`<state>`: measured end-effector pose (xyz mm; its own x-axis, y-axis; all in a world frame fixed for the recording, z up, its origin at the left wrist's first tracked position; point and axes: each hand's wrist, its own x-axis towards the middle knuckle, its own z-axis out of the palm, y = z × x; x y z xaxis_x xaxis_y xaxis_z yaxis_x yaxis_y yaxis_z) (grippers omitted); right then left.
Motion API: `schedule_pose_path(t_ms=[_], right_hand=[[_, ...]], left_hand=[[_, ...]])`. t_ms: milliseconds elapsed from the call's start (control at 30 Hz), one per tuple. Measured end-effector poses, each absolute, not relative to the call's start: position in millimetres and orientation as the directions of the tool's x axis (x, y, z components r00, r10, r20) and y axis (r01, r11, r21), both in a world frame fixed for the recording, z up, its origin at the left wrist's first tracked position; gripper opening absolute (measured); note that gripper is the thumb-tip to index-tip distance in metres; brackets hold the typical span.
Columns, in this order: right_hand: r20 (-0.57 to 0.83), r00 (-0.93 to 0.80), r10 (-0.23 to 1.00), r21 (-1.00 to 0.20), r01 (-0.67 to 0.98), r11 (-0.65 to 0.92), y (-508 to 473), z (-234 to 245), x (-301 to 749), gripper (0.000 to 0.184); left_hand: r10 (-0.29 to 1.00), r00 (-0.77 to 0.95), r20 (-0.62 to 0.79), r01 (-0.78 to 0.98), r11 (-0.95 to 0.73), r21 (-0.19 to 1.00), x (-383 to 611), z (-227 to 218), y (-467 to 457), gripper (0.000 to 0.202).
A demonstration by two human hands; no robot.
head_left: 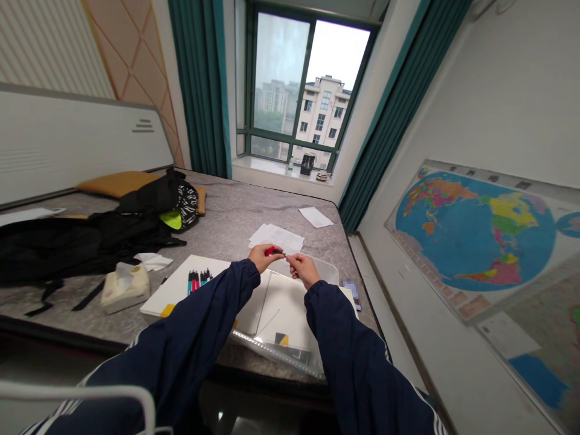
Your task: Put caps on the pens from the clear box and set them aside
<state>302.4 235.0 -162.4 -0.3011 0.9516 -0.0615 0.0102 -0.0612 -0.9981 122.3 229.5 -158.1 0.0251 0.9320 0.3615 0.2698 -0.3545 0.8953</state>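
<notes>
My left hand (263, 258) is closed around a red and black pen (272, 250), held level above a clear plastic tray (327, 269). My right hand (304, 270) pinches at the pen's thin right end, its fingertips almost meeting the left ones. Whether the right fingers hold a separate small part is too small to make out. Below the hands, white boxes or pads (286, 302) lie in the tray, a thin dark line crossing them. Left of my left sleeve, several teal, pink and black pens (194, 281) rest in a row on a white board (174, 284).
Behind the hands lie papers (283, 237) and another white sheet (316, 217) on the grey mattress (235, 211). To the left are a tissue box (125, 290) and a black bag (86, 241). A phone (353, 293) lies right of the tray, near the mattress edge.
</notes>
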Motion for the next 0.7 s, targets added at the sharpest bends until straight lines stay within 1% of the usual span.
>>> schedule_pose_path(t_ms=[100, 167, 300, 400, 567, 700], right_hand=[[-0.048, -0.271, 0.961, -0.998, -0.015, -0.054, 236.6, -161.2, 303.7, 0.042], [-0.034, -0.23, 0.973, -0.999, -0.03, -0.043, 238.1, -161.2, 304.9, 0.042], [-0.042, -0.121, 0.992, -0.997, -0.056, -0.049, 242.0, -163.4, 307.2, 0.041], [-0.067, -0.075, 0.995, -0.992, -0.1, -0.074, 243.6, -164.5, 307.8, 0.039], [-0.101, -0.09, 0.991, -0.985, -0.134, -0.113, 242.3, -162.5, 307.7, 0.032], [-0.079, -0.145, 0.986, -0.987, -0.128, -0.098, 241.4, -161.1, 307.4, 0.027]], left_hand=[[0.94, -0.02, 0.339, 0.286, -0.32, 0.903, 122.0, -157.9, 229.8, 0.043], [0.944, -0.044, 0.328, 0.291, -0.302, 0.908, 122.0, -157.6, 229.5, 0.045], [0.942, -0.026, 0.334, 0.315, -0.31, 0.897, 121.7, -159.0, 231.0, 0.033], [0.938, 0.0, 0.347, 0.332, -0.327, 0.885, 121.0, -162.6, 234.0, 0.03], [0.938, 0.063, 0.34, 0.349, -0.34, 0.873, 121.5, -170.2, 238.1, 0.038], [0.937, 0.143, 0.318, 0.389, -0.348, 0.853, 122.6, -176.1, 238.9, 0.043]])
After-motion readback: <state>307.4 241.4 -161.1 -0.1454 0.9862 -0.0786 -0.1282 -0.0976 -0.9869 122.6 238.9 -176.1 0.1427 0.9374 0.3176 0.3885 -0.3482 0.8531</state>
